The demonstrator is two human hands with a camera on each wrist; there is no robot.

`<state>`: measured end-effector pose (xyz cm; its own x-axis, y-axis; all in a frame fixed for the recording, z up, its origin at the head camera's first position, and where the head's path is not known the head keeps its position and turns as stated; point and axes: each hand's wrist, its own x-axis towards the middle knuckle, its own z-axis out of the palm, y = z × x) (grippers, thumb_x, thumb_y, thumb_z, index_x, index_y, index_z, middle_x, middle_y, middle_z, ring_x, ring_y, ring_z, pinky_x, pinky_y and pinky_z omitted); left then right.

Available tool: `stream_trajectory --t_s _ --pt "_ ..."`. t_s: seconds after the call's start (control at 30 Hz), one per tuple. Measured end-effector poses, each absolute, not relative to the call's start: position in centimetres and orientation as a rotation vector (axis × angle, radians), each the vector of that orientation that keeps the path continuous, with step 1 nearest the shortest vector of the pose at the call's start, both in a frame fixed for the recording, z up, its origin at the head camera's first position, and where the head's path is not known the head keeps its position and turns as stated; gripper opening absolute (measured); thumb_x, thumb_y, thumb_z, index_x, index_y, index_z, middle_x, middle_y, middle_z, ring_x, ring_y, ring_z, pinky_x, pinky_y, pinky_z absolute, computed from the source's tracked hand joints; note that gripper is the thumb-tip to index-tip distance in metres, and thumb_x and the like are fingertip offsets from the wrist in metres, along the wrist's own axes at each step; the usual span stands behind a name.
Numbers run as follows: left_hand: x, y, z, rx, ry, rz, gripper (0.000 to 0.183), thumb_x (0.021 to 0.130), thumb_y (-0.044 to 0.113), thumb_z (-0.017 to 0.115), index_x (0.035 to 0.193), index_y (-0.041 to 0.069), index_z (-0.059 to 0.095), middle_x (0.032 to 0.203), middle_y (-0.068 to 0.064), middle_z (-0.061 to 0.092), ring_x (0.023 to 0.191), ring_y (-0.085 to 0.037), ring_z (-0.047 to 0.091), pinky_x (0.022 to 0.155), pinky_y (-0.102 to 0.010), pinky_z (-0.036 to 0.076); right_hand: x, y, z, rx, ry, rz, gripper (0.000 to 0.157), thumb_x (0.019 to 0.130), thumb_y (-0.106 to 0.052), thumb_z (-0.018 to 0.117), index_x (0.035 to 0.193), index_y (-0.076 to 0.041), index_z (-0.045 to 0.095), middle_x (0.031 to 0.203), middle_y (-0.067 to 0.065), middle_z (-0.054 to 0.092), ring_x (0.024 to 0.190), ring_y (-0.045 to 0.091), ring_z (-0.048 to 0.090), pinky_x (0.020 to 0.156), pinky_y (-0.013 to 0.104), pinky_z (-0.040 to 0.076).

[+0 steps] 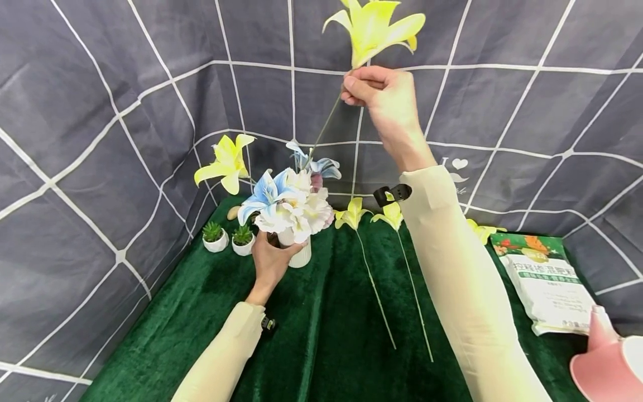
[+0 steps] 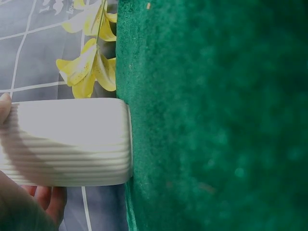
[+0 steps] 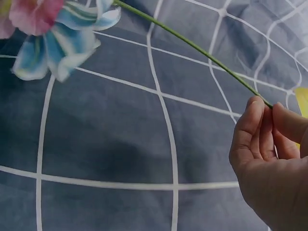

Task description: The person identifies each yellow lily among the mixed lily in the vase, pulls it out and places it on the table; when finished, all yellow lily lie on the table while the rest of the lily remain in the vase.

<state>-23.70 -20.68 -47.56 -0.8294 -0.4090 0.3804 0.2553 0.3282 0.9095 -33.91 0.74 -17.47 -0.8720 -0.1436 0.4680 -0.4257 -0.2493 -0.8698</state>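
My right hand (image 1: 384, 100) is raised high, pinching a yellow artificial lily (image 1: 373, 33) just below its bloom. The lily's thin green stem (image 3: 202, 50) slants down, its lower end reaching the flowers in the vase. Low on the left, my left hand (image 1: 271, 261) grips the white ribbed vase (image 1: 301, 258), which stands on the green cloth. White blossoms (image 1: 301, 209), blue lilies (image 1: 268, 192), a bit of pink and another yellow lily (image 1: 226, 163) leaning left fill the vase. In the left wrist view, fingers wrap both sides of the vase (image 2: 67, 139).
Two yellow lilies (image 1: 353, 214) with long stems lie right of the vase, and another yellow bloom (image 1: 483, 230) shows beyond my right sleeve. Two small potted succulents (image 1: 215, 234) stand left. At right are a printed white-and-green bag (image 1: 547, 287) and a pink watering can (image 1: 605, 368).
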Motion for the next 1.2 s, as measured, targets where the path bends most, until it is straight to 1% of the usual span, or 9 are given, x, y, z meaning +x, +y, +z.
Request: stream_trajectory --t_s 0.27,0.37,0.53,0.7,0.83,0.93,1.03,1.13,1.2 --pt "-23.8 -20.7 -47.6 0.168 -2.044 -1.551 0.078 0.064 0.022 0.097 0.131 0.018 0.059 0.118 -0.008 0.07 0.101 -0.025 0.072 0.085 -0.045 0.057 -33.2 3.2 -17.2 0.686 -1.557 2.366 0.005 0.087 0.008 0.071 0.085 0.005 0.073 0.074 0.01 0.073 0.064 0.017 0.069 0.069 0.025 0.059" --pt "-24.0 -20.8 -47.7 0.162 -2.044 -1.543 0.078 0.064 0.022 0.097 0.132 0.018 0.058 0.118 -0.007 0.069 0.1 -0.024 0.072 0.085 -0.045 0.057 -32.8 4.4 -17.0 0.66 -1.442 2.424 0.002 0.085 0.009 0.073 0.086 0.008 0.072 0.074 0.013 0.073 0.065 0.02 0.069 0.068 0.025 0.058" --pt "-24.0 -20.8 -47.6 0.15 -2.039 -1.542 0.08 0.063 0.022 0.098 0.133 0.018 0.058 0.119 -0.008 0.069 0.1 -0.025 0.072 0.085 -0.044 0.058 -32.0 6.9 -16.5 0.633 -1.245 2.496 0.012 0.081 0.011 0.076 0.09 0.016 0.069 0.075 0.019 0.072 0.065 0.025 0.067 0.067 0.029 0.057" --pt "-23.9 -20.8 -47.5 0.161 -2.038 -1.559 0.08 0.064 0.02 0.097 0.133 0.018 0.058 0.12 -0.009 0.068 0.101 -0.027 0.071 0.087 -0.047 0.057 -30.7 9.7 -15.9 0.633 -1.097 2.503 0.008 0.081 0.018 0.071 0.087 0.021 0.067 0.073 0.024 0.07 0.062 0.029 0.064 0.064 0.031 0.056" --pt "-23.9 -20.9 -47.4 0.185 -2.066 -1.527 0.078 0.065 0.022 0.096 0.133 0.016 0.058 0.118 -0.009 0.069 0.098 -0.026 0.072 0.084 -0.043 0.058 -29.5 11.8 -15.7 0.638 -1.067 2.484 0.005 0.082 0.021 0.068 0.086 0.023 0.065 0.073 0.025 0.069 0.061 0.03 0.063 0.062 0.032 0.057" --pt "-24.0 -21.0 -47.4 0.189 -2.073 -1.514 0.078 0.065 0.023 0.096 0.132 0.017 0.058 0.118 -0.008 0.069 0.097 -0.025 0.072 0.083 -0.041 0.058 -28.6 12.9 -16.2 0.653 -1.104 2.462 0.004 0.081 0.023 0.067 0.085 0.024 0.065 0.073 0.024 0.069 0.061 0.03 0.064 0.062 0.032 0.058" --pt "-24.1 -21.2 -47.5 0.181 -2.068 -1.508 0.078 0.065 0.023 0.097 0.132 0.018 0.059 0.117 -0.008 0.07 0.095 -0.026 0.073 0.081 -0.041 0.058 -27.8 13.5 -17.5 0.675 -1.205 2.434 0.006 0.08 0.022 0.069 0.086 0.023 0.066 0.074 0.024 0.071 0.06 0.028 0.066 0.063 0.031 0.059" --pt "-24.2 -21.4 -47.6 0.179 -2.064 -1.505 0.078 0.064 0.024 0.097 0.131 0.018 0.059 0.115 -0.008 0.071 0.093 -0.025 0.073 0.081 -0.04 0.058 -27.1 13.4 -19.3 0.668 -1.407 2.345 0.008 0.081 0.016 0.073 0.088 0.02 0.07 0.075 0.019 0.074 0.06 0.023 0.068 0.065 0.028 0.059" --pt "-24.2 -21.6 -47.6 0.178 -2.058 -1.512 0.077 0.064 0.025 0.098 0.131 0.018 0.06 0.115 -0.008 0.071 0.093 -0.025 0.073 0.081 -0.039 0.058 -26.8 13.0 -20.7 0.624 -1.578 2.264 0.008 0.083 0.01 0.075 0.09 0.014 0.073 0.076 0.012 0.075 0.06 0.018 0.069 0.067 0.025 0.058"
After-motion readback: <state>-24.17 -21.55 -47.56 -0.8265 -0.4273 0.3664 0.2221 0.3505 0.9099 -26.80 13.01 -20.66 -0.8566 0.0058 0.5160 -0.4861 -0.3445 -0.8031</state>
